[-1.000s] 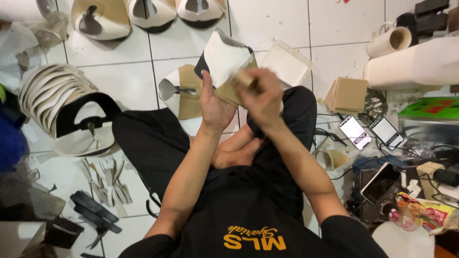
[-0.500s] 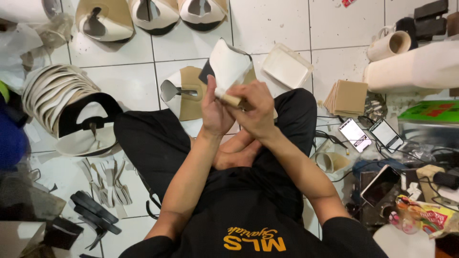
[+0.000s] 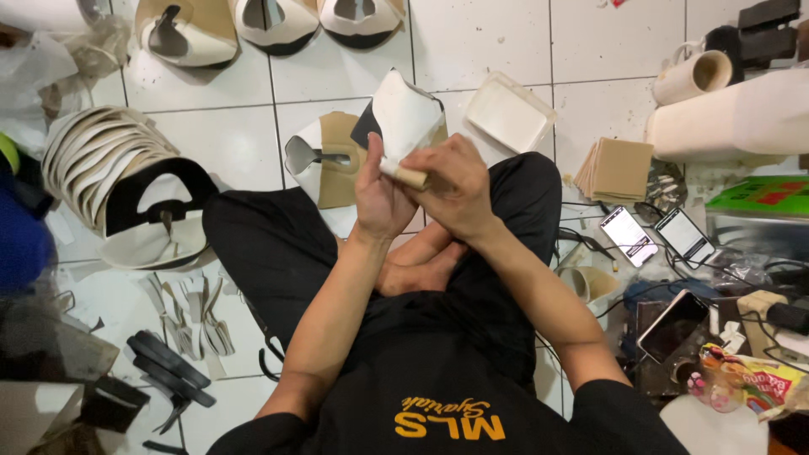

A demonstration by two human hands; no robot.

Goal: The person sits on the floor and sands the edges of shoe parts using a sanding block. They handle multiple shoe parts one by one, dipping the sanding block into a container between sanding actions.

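I sit cross-legged on a white tiled floor. My left hand [image 3: 379, 194] holds up a white and black shoe upper piece [image 3: 407, 114] in front of me. My right hand [image 3: 451, 190] grips a short tan wooden-handled tool [image 3: 410, 176] and presses it against the lower edge of that piece. Both hands touch each other over my lap. Just behind them on the floor lies another upper piece, tan and white with a cut-out [image 3: 324, 158].
A fanned stack of white and black uppers [image 3: 109, 181] lies at left, more uppers [image 3: 278, 21] along the top. A white tray [image 3: 508, 112], tan squares [image 3: 618, 167], material rolls [image 3: 733, 118], phones [image 3: 628, 236] and cables crowd the right. Strap pieces [image 3: 190, 316] lie lower left.
My right hand has come down from a raised position to the lower edge of the upper piece, bringing the tan tool against it. The left hand has stayed holding the piece.
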